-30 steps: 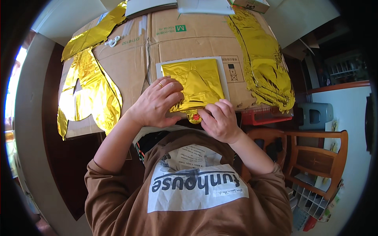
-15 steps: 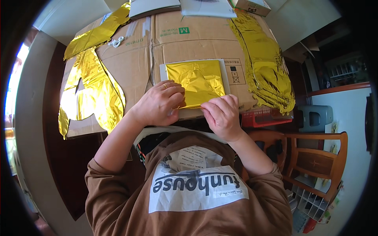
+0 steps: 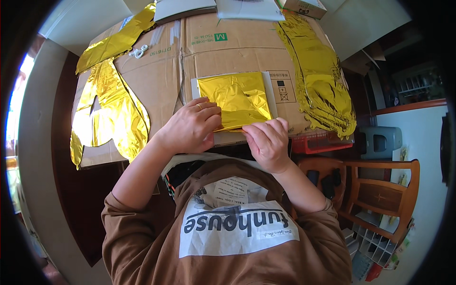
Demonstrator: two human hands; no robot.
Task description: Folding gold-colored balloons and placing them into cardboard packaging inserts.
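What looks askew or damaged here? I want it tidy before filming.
Nothing is spilled. The gold foil square under both hands is creased, and the foil strip at right lies crumpled, overhanging the cardboard box edge.

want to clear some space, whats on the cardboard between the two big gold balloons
In the head view, a folded gold foil sheet on a white card, pressed by the left hand and right hand.

Both hands cover the near edge of the folded gold foil sheet (image 3: 236, 97); the picture's far edge cuts off a grey board (image 3: 183, 8) and small box (image 3: 301, 6); the worktop lies hidden under cardboard (image 3: 228, 52).
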